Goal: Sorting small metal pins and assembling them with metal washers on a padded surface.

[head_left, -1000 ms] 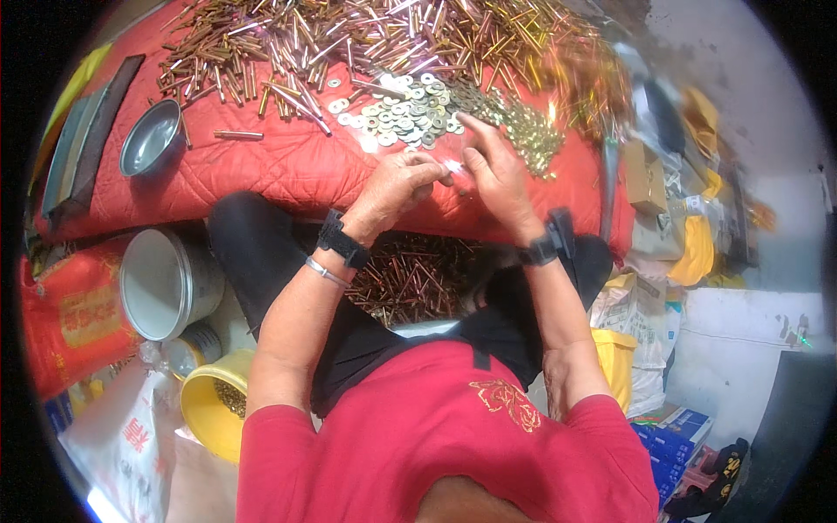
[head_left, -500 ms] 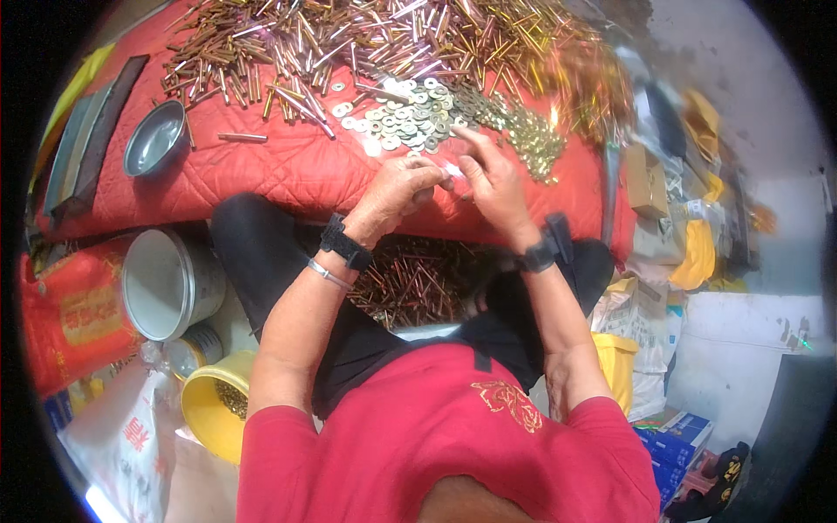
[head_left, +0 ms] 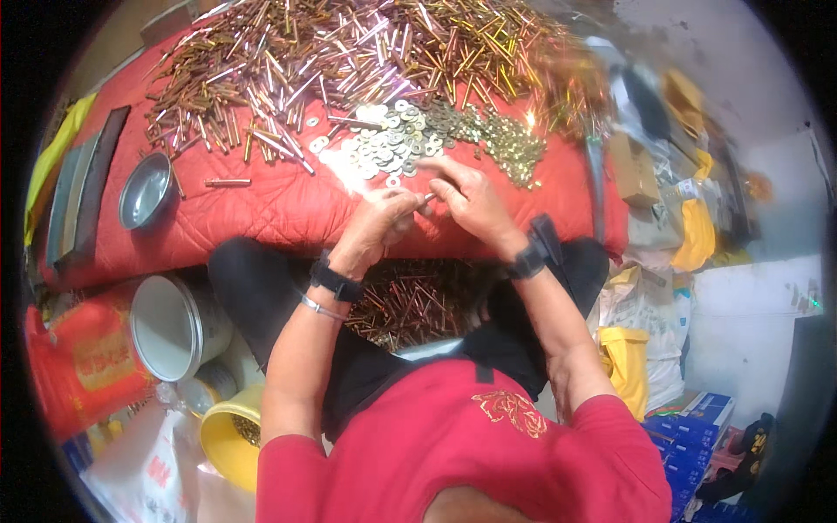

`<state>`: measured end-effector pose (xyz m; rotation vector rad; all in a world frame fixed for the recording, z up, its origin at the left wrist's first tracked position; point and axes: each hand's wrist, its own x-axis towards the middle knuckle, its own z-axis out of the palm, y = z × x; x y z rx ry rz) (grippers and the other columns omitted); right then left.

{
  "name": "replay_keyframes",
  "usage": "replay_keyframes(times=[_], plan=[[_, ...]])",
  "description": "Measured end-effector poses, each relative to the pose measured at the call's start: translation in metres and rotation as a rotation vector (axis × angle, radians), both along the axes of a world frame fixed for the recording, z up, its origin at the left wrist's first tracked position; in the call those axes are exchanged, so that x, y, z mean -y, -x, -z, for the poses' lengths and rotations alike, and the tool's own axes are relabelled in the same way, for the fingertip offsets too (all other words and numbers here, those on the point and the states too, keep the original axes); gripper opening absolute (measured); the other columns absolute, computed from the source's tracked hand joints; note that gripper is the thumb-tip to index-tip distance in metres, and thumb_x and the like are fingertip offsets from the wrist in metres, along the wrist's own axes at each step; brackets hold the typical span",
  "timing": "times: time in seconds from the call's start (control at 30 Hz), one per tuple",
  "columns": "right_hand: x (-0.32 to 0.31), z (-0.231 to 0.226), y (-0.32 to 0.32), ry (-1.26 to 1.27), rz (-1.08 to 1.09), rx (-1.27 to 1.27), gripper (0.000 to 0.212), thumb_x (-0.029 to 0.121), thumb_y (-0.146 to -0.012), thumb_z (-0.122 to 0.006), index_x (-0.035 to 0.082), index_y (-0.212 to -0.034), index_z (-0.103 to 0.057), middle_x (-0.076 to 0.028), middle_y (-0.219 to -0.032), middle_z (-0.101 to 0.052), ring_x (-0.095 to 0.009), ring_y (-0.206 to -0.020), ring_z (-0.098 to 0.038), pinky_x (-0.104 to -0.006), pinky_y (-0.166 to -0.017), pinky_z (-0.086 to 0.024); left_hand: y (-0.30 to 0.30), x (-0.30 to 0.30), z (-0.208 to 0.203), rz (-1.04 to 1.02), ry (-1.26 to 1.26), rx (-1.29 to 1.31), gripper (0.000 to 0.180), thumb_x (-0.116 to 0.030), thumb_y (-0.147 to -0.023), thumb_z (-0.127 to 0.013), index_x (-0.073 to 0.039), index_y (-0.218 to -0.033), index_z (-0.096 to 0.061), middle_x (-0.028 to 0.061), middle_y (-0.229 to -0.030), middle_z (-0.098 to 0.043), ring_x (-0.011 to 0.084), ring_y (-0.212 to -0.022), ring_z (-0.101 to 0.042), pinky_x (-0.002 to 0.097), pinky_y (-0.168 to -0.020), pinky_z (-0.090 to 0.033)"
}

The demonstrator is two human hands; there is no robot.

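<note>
Both my hands meet above the near part of the red quilted cover. My left hand [head_left: 382,225] is closed, thumb and fingers pinching a thin metal rod [head_left: 429,199] whose short shiny end shows; the rest is hidden. My right hand [head_left: 475,205] is beside it, index finger stretched toward the washers and thumb close to the rod's end, with a gap between them. Just beyond my fingers lies a heap of flat silver washers [head_left: 384,152]. Small gold-coloured metal pieces [head_left: 514,152] are piled to its right. Farther back spreads a large pile of copper-coloured metal rods [head_left: 349,57].
A metal bowl [head_left: 146,193] and one loose rod [head_left: 228,183] rest on the red cover [head_left: 261,218] at left. More rods [head_left: 405,305] lie below, between my legs. A white bucket [head_left: 166,327] and a yellow bucket [head_left: 228,444] stand at lower left. Bags and boxes [head_left: 632,170] line the right.
The view has tilted, so the cover and piles sit slightly differently. My right index finger has lowered and my thumb has come closer to the left hand's fingertips, where a rod end now shows.
</note>
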<state>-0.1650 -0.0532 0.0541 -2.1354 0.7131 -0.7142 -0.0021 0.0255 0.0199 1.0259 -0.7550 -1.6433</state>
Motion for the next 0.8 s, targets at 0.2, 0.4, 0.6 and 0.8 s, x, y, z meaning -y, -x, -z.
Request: replay_keyframes(times=[0.2, 0.4, 0.6, 0.8], plan=[[0.007, 0.005, -0.002, -0.074, 0.018, 0.092, 0.026, 0.007, -0.091, -0.050, 0.005, -0.115, -0.058, -0.010, -0.090, -0.064, -0.017, -0.073, -0.062, -0.0293, -0.067, -0.050, 0.000, 0.007, 0.006, -0.093, -0.042, -0.062, 0.021, -0.021, -0.087, -0.059, -0.002, -0.080, -0.064, -0.0087, -0.051, -0.038, 0.0028, -0.040, -0.030, 0.0194, -0.037, -0.019], [0.004, 0.004, 0.006, -0.279, -0.034, 0.011, 0.028, 0.006, -0.091, -0.046, 0.005, -0.118, -0.057, -0.009, -0.093, -0.063, -0.015, -0.079, -0.061, -0.0294, -0.072, -0.049, 0.003, 0.004, 0.007, -0.076, 0.003, 0.157, 0.020, -0.022, -0.086, -0.060, -0.004, -0.077, -0.062, 0.0002, -0.052, -0.048, 0.0102, -0.039, -0.040, 0.0253, -0.038, -0.026], [0.014, -0.015, 0.027, -0.512, -0.282, -0.216, 0.026, 0.011, -0.094, -0.046, 0.006, -0.116, -0.057, -0.005, -0.087, -0.063, -0.010, -0.075, -0.059, -0.0277, -0.068, -0.049, 0.005, -0.010, -0.004, 0.075, 0.562, 0.933, 0.023, -0.021, -0.093, -0.054, 0.001, -0.085, -0.060, 0.0129, -0.061, -0.049, 0.0159, -0.057, -0.051, 0.0340, -0.054, -0.041], [0.114, 0.005, 0.031, 0.196, 0.176, -0.263, 0.021, 0.020, -0.088, -0.054, 0.003, -0.098, -0.060, -0.014, -0.082, -0.065, -0.028, -0.074, -0.063, -0.0368, -0.067, -0.050, 0.007, -0.004, -0.003, -0.121, 0.423, 0.647, 0.025, -0.025, -0.097, -0.050, -0.002, -0.100, -0.060, 0.0024, -0.066, -0.058, 0.0108, -0.059, -0.052, 0.0255, -0.054, -0.042]])
